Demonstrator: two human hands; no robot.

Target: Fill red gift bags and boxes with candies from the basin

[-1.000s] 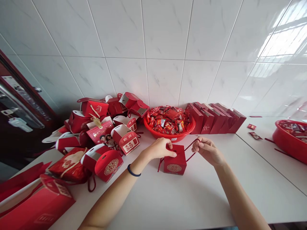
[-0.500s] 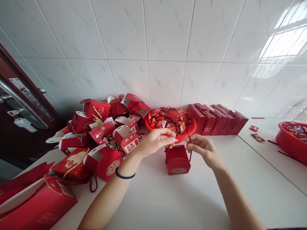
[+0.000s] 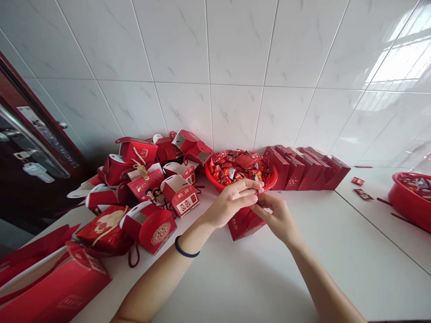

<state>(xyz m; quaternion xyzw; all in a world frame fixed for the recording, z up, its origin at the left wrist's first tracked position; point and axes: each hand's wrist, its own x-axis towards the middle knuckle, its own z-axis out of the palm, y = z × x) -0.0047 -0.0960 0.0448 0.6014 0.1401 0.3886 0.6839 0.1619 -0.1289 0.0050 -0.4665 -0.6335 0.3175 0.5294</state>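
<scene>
A small red gift box [image 3: 243, 223] with a gold emblem sits tilted on the white counter [image 3: 256, 282], just in front of me. My left hand [image 3: 232, 202] is closed over its top, fingers pinching the red cord handle. From the right, my right hand [image 3: 274, 215] meets it, with fingers pinched on the same cord at the box's top. Both hands touch each other above the box. A dark band circles my left wrist.
A red basin [image 3: 273, 180] of wrapped candies stands behind the box. A heap of open red boxes [image 3: 151, 188] lies at left, a row of red boxes [image 3: 306, 172] at back right, another red basin [image 3: 409, 199] at far right, red bags [image 3: 54, 287] at the near left.
The hands have come together over the box top, drawing the cord in. The box has tipped and lifted slightly toward the basin.
</scene>
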